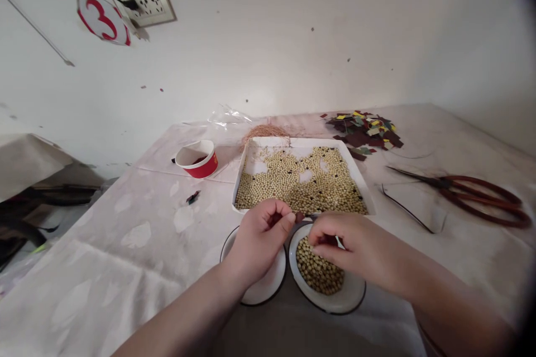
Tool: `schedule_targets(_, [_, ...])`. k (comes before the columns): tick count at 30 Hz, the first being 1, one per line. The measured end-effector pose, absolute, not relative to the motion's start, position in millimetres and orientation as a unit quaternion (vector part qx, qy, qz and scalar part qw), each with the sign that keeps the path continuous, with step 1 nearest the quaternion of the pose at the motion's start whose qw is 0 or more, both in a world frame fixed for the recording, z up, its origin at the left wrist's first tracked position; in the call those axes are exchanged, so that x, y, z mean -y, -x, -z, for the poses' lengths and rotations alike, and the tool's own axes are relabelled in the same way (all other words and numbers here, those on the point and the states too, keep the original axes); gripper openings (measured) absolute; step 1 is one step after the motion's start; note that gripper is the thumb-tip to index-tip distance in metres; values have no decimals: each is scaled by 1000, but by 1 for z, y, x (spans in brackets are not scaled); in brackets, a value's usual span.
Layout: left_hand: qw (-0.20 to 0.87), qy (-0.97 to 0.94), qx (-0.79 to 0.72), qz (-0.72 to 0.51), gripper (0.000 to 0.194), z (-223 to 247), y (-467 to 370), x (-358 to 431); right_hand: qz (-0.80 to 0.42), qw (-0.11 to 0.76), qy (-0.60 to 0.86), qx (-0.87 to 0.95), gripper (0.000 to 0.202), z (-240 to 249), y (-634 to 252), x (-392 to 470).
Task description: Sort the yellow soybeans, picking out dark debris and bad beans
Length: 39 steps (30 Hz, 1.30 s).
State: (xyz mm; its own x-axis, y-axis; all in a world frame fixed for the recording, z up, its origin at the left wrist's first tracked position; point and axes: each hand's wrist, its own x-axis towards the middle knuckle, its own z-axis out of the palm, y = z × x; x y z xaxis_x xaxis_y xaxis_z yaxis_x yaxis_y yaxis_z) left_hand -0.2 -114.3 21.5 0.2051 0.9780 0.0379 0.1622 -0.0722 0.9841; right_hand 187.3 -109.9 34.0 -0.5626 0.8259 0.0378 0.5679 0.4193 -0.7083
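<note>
Bowl [352, 294] of bean-like pieces [320, 274] could spill if your right hand [335, 239], curled above, grip unclear, catches its rim; your left hand [263, 237] pinches a dark scrap [299, 216].

The tray [362, 178] was white, its pale pellets [268, 189] yellowish cream, flecked with black. The left bowl [268, 284] and right bowl [354, 293] were white with dark rims; the darker pellets [324, 273] in the latter were olive-tan. The cup [206, 168] was red outside, white inside. The strands [266, 131] were copper-coloured, the scraps [368, 133] maroon, yellow and grey-green, the scissors [446, 182] red-brown at the handles. The desk [121, 284] was pinkish grey, patterned with paler blotches. The sign [103, 17] showed red on white.
</note>
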Motion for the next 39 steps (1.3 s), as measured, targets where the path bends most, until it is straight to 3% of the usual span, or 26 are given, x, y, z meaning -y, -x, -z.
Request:
schedule_targets(5, [413,-646,-520,-377,15,-21,1,114,-237,252,552,759,11,-25,-199,91])
schedule_targets(8, [347,-676,-537,-367,14,-22,1,115,-168,239,634,716,7,-10,-206,76])
schedule_targets(15, [310,-690,-550,-355,13,-23,2,113,-211,200,618,730,3,24,-208,55])
schedule_targets(24, [323,-681,-551,-358,14,-20,3,113,-196,202,613,738,10,24,-207,48])
schedule_targets(29, [370,-655,-545,-371,15,-20,2,112,-174,270,609,725,11,-3,-199,69])
schedule_targets(33, [473,-598,-496,-415,17,-23,0,114,-186,387,510,745,9,-27,-177,100])
schedule_targets(39, [607,-492,-425,-458,16,-25,-3,121,-174,403,418,795,15,-26,-156,117])
